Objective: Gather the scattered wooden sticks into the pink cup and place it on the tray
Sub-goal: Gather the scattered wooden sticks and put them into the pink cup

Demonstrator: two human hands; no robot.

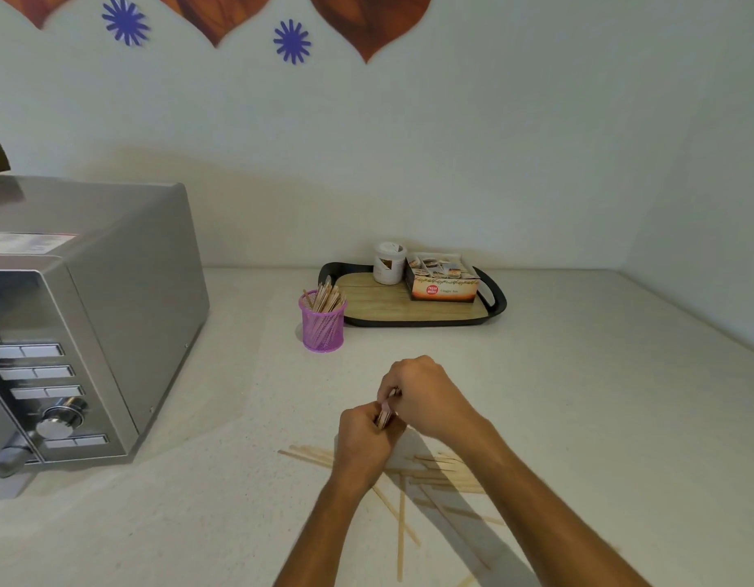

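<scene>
We see left hand [365, 438] and right hand [421, 396] together pinching stick bundle [385, 415]; pink cup [322, 324] at 11 o'clock; loose sticks [434, 476] on desk [578, 396] beneath.

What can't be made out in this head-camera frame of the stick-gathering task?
- Small bundle of wooden sticks: count unclear; the left hand and right hand cover it.
- Scattered wooden sticks on the counter: some hidden under the forearms, some cut by the bottom edge.
- Pink mesh cup: stick count too small to tell.
- Orange box on the wood-and-black tray: print too small to read.
- Silver microwave: cut off at the left edge.
</scene>
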